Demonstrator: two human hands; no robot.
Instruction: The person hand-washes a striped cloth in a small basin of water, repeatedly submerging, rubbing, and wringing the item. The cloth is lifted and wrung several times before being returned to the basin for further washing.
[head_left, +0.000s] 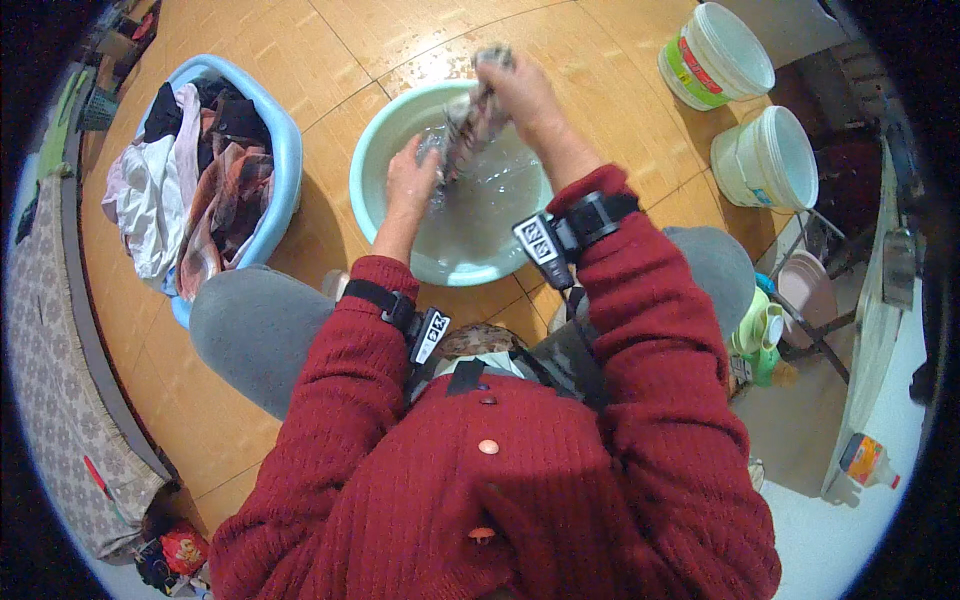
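Note:
A round pale-green plastic basin (362, 196) stands on the floor before me, with cloudy water (480, 221) in it. My right hand (523, 94) is clenched around the upper end of a wet patterned cloth (472, 131), above the basin's far rim. The cloth slants down to the left towards the water. Near its lower end, inside the basin, my left hand (412, 174) touches the wet fabric, its fingers partly hidden. Whether the left fingers grip the cloth is unclear.
A light-blue tub (287, 172) heaped with clothes (161, 199) stands at the left. Two white plastic buckets, one labelled (701, 64) and one plainer (750, 169), stand at the right. Near my right knee are green bottles (757, 330) and a pink basin (806, 289). Water spots mark the tiled floor (442, 49).

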